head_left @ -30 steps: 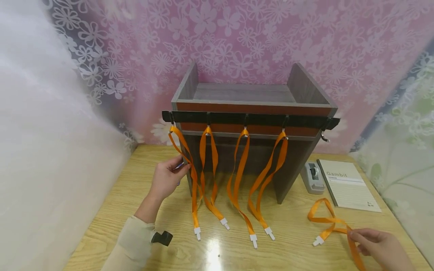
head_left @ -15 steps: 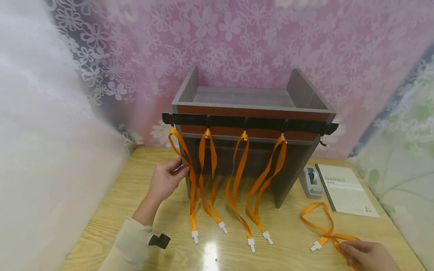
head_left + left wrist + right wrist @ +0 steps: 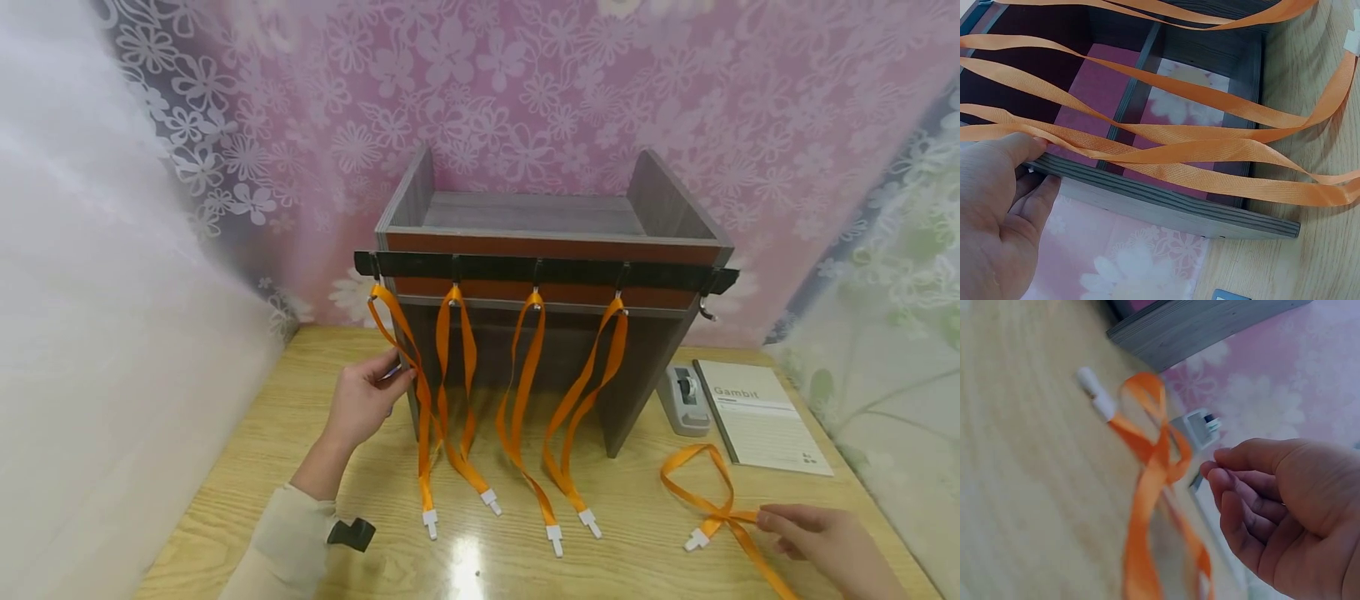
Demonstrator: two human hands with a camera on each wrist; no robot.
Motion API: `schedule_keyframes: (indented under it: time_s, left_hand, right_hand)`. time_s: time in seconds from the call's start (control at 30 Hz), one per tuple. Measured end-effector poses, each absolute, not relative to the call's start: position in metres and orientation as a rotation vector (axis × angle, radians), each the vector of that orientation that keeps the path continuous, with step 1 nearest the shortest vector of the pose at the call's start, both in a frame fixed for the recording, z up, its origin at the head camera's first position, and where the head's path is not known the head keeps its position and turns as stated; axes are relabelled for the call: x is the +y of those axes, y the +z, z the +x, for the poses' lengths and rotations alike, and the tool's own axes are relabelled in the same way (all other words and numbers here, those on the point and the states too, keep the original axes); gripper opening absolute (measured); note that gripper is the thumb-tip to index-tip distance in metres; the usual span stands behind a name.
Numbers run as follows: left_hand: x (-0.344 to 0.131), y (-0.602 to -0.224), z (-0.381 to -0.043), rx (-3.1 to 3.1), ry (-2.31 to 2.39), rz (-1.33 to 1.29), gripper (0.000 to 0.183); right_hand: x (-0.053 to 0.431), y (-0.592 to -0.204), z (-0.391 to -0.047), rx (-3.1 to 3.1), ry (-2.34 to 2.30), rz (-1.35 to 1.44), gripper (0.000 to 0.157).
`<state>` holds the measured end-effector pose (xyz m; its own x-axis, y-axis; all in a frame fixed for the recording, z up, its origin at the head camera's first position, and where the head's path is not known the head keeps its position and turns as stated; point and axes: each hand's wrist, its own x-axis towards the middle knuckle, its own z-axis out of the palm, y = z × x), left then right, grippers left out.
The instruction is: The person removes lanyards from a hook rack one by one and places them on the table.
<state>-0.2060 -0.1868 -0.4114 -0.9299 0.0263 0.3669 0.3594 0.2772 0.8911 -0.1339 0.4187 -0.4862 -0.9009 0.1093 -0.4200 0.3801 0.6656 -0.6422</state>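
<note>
Several orange lanyards with white clips hang from hooks on a black rail across the front of a grey wooden shelf. The rightmost hook is bare. My left hand holds the shelf's left side panel, thumb on its front edge and fingers behind. Another orange lanyard lies twisted on the table, its white clip toward me. My right hand is beside that lanyard. In the right wrist view, its fingers are loosely curled, slightly apart from the blurred strap.
A grey tape dispenser and a notebook lie right of the shelf on the wooden table. Flowered curtain or sheeting rises behind, and pale sheeting bounds the left side.
My right hand shifts slightly left, then back right, along the loose lanyard. That lanyard's loop has moved a little to the left. My left hand keeps its hold on the shelf.
</note>
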Motion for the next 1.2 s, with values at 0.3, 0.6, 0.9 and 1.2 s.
schedule_keyframes:
  time_s: [0.3,0.6,0.9,1.2]
  left_hand:
    - [-0.187,-0.413,-0.206,-2.286,-1.701,-0.339,0.039]
    - [-0.187,-0.415,-0.208,-2.235,-1.686,-0.394,0.039]
    - [-0.187,-0.417,-0.210,-2.228,-1.687,-0.386,0.038]
    - [-0.186,-0.416,-0.210,-2.217,-1.700,-0.384,0.038]
  right_hand:
    - [0.405,-0.438,-0.139,2.670,-1.193,0.247,0.056]
    - [0.370,-0.386,-0.137,2.924,-1.173,0.076,0.047]
    - [0.333,-0.341,-0.141,2.981,-1.216,-0.039,0.040]
    - [0.295,-0.326,-0.152,2.921,-1.351,-0.157,0.037]
